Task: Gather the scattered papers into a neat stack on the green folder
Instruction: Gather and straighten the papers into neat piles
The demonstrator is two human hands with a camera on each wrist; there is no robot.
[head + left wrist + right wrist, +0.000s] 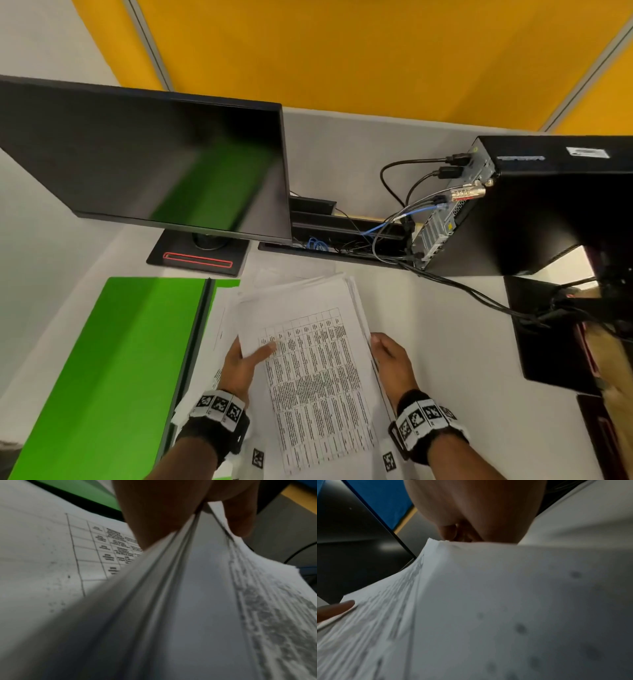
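Note:
A stack of printed papers with tables on the top sheet is held between both hands above the desk. My left hand pinches its left edge, thumb on top, fingers beneath. My right hand grips the right edge. The left wrist view shows the paper stack lifted and pinched by that hand's fingers, with another printed sheet lying underneath. In the right wrist view the stack curves under my right hand. The open green folder lies to the left, a few sheets overlapping its right half.
A black monitor stands behind the folder on its stand. A black computer case with cables sits at the back right. A cable tray runs between them. Yellow partition panels rise behind the white desk.

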